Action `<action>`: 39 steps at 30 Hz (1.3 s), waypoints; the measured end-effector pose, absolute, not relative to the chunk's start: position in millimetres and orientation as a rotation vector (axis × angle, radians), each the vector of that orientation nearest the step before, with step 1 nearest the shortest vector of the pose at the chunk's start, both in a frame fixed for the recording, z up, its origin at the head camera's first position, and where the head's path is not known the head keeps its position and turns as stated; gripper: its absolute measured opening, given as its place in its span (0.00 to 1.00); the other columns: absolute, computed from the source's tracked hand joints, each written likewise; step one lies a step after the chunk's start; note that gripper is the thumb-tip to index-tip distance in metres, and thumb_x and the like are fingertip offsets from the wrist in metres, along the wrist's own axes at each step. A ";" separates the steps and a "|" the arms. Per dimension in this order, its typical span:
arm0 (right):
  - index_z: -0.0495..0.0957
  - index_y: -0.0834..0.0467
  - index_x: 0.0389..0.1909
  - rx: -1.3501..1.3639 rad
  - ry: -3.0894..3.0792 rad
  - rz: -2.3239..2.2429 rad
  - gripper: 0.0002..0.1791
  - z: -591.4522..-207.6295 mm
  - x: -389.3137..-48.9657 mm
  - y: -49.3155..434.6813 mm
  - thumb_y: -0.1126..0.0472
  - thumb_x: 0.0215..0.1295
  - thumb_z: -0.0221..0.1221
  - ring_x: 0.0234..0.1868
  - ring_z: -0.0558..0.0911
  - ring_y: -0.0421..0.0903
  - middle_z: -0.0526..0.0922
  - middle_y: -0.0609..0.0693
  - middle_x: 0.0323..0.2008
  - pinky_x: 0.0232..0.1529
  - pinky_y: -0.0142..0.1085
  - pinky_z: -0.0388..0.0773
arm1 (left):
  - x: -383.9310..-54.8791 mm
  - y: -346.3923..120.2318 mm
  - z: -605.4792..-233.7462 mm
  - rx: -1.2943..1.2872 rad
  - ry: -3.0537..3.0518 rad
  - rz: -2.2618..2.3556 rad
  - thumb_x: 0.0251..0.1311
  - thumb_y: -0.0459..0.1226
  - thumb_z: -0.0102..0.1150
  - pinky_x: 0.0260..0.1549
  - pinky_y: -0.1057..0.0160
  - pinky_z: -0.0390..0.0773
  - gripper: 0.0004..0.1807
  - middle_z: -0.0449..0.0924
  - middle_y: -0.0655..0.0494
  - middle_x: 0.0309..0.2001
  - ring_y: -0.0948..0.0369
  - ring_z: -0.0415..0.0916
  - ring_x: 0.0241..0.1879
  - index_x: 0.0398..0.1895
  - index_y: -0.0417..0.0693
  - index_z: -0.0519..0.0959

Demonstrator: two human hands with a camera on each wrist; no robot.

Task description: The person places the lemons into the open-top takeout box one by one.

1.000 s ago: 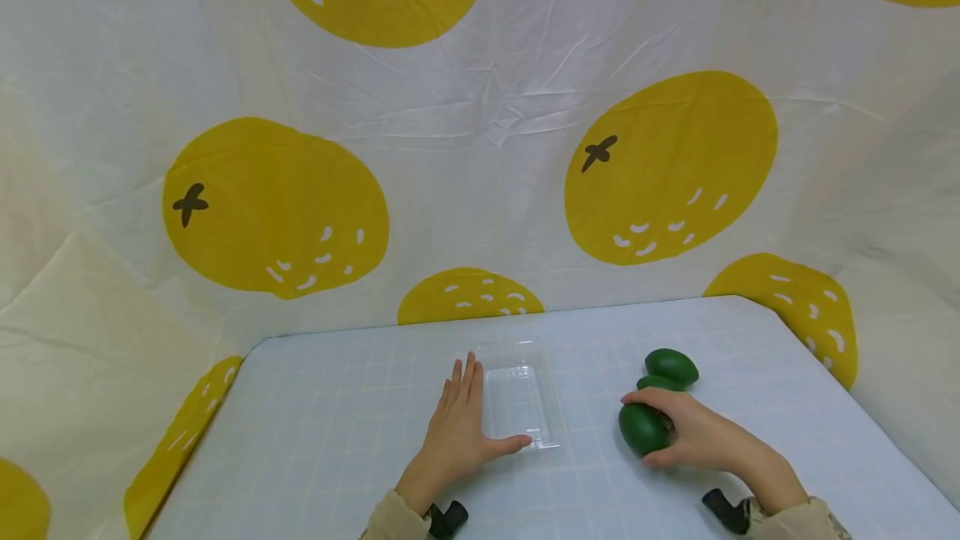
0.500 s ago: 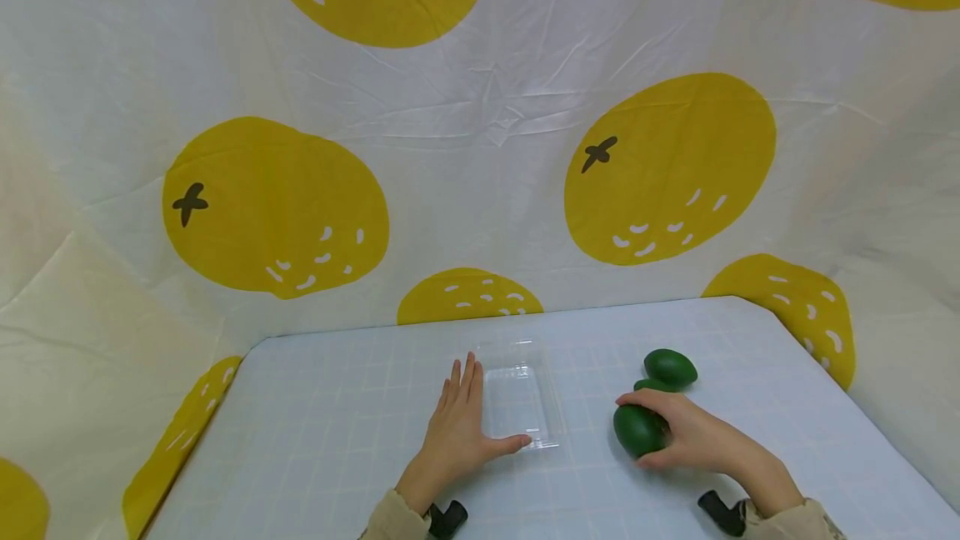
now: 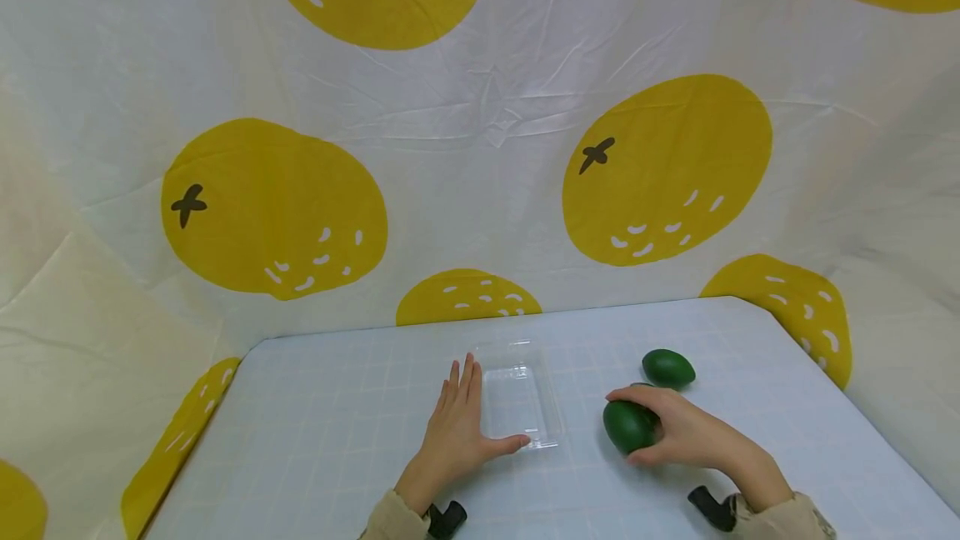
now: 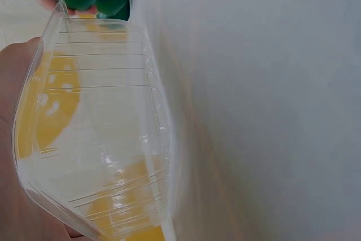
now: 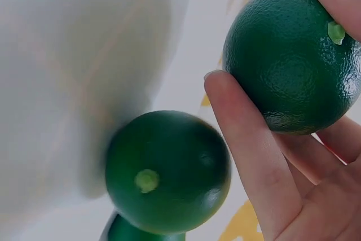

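Green fruit (image 3: 625,427) held in right grip (image 3: 686,432); left grip (image 3: 457,432) wide, touching clear tray (image 3: 516,402).

Your head camera looks forward and down over the pale table (image 3: 315,432) to the patterned cloth (image 3: 465,190), standing farthest off. Your left-wrist camera, tipped sideways, sits low and close to the clear container (image 4: 101,111); your right-wrist one, also tipped, looks closely at the held green fruit (image 5: 287,63), which all three views share.
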State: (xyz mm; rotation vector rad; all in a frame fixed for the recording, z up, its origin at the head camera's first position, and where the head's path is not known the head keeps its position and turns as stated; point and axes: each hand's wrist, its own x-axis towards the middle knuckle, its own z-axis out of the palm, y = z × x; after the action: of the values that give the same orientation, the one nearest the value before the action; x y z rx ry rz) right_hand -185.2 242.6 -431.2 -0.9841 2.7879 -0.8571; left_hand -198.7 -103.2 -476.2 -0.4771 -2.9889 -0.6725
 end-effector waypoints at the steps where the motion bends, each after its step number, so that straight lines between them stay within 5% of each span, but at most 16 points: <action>1: 0.75 0.58 0.61 -0.981 2.781 -0.866 0.37 -430.7 -185.6 241.8 0.49 0.51 0.75 0.52 0.75 0.41 0.79 0.47 0.57 0.47 0.38 0.78 | -198.6 -103.2 -476.1 -0.477 -2.987 -0.676 0.39 0.82 0.49 0.74 0.45 0.42 0.75 0.31 0.49 0.80 0.47 0.31 0.78 0.79 0.40 0.42; 39: 0.73 0.58 0.61 -0.989 2.765 -1.144 0.38 -406.7 -215.2 177.1 0.52 0.50 0.76 0.51 0.78 0.50 0.79 0.50 0.57 0.37 0.32 0.82 | -198.9 -102.7 -476.8 -0.480 -2.982 -0.675 0.39 0.82 0.49 0.73 0.44 0.44 0.75 0.33 0.48 0.80 0.46 0.32 0.78 0.79 0.38 0.45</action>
State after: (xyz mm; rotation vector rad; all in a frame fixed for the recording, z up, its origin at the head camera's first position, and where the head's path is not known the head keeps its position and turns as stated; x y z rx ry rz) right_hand -215.2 177.1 -406.7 -0.9894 2.7647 -1.1444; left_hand -198.9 -102.7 -476.8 -0.4800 -2.9818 -0.6752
